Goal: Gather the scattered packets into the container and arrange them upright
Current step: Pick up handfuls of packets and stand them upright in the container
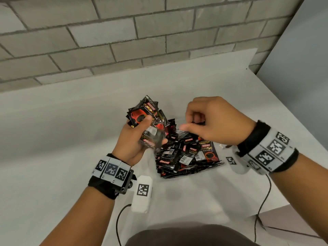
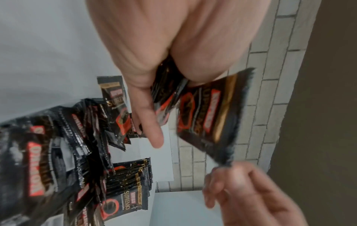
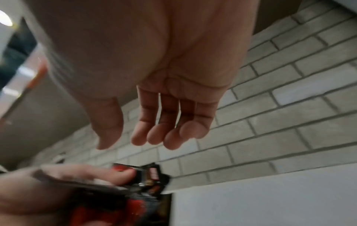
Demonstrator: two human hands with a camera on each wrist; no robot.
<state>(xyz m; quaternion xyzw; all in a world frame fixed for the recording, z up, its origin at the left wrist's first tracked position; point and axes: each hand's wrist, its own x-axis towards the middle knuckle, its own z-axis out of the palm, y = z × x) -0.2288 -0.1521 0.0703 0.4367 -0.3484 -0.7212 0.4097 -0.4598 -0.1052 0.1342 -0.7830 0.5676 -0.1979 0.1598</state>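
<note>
At frame centre, the left hand point(image 1: 136, 137) is gripping a fanned bunch of packets point(image 1: 144, 112), likely squaring them for upright stacking. The right hand point(image 1: 213, 121) is hovering just beside, fingers point(image 3: 154, 130) loosely curled, empty. More packets are lying heaped point(image 1: 186, 155) on the desk point(image 1: 62, 130).

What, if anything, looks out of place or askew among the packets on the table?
The pile of packets lies jumbled on the table, overlapping at mixed angles, some showing their barcode backs. The left hand grips an uneven fan of packets, corners splayed.
</note>
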